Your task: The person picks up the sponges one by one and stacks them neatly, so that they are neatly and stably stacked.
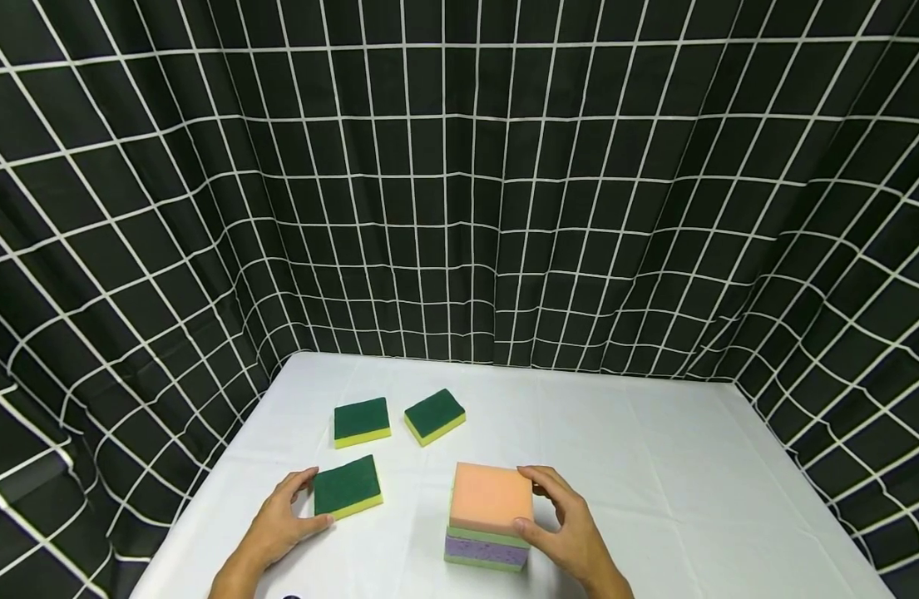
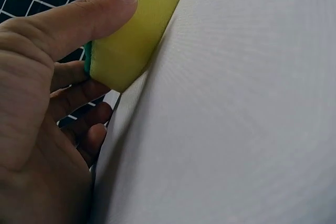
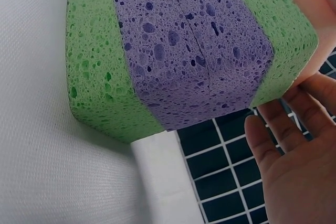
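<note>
My left hand (image 1: 275, 520) pinches a scouring sponge (image 1: 347, 485), dark green on top and yellow below, by its left end; the thumb lies along the yellow near side (image 2: 149, 19), the fingers round the far corner. To the right stands a stack of sponges. A peach-orange sponge (image 1: 492, 497) tops it, above a light green sponge (image 1: 489, 537), purple sponge layers (image 3: 194, 40) with a seam between them, and another light green sponge (image 3: 97, 61) on the table. My right hand (image 1: 571, 528) holds the peach-orange sponge at its right side, thumb at the near corner and fingers at the far one.
Two more green-and-yellow scouring sponges lie farther back, one at the left (image 1: 362, 418) and one turned at an angle (image 1: 435, 413). A white cloth (image 1: 639, 466) covers the table. Black curtains with a white grid (image 1: 459, 208) enclose its back and sides.
</note>
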Tool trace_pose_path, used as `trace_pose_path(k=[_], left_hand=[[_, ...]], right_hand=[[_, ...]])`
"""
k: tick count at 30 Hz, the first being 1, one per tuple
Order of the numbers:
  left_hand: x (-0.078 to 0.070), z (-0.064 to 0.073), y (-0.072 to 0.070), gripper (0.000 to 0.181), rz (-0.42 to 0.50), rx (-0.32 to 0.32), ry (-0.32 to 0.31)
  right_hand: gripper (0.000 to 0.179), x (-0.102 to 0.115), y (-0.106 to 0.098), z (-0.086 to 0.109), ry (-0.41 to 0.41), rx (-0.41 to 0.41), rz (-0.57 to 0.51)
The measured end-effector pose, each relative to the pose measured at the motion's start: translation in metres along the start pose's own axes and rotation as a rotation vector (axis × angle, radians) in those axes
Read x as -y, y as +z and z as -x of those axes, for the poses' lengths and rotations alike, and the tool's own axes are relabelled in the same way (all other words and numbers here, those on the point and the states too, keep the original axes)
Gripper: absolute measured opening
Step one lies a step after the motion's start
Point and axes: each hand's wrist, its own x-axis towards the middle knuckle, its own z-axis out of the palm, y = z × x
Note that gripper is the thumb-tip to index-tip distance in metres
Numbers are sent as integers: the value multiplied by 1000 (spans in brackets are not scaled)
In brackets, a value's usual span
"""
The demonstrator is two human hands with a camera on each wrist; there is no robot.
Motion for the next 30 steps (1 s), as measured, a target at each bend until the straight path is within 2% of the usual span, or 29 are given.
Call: trace_pose_path(k=[5,13,17,23,30], left_hand=[[-4,2,0,84,28,2,-7],[-11,5,-4,79,133,-21,39],[-17,7,-8,77,164,-45,101],[-34,9,-18,72,146,-98,214],[-56,10,-25,66,181,-149,407]], right_hand=[[55,2,0,0,-20,14,-2],[55,1,0,-1,-21,11,-1],[56,-1,0,0,-23,9,9],[58,0,0,-1,-53,4,10],[55,1,0,-1,-25,4,1]])
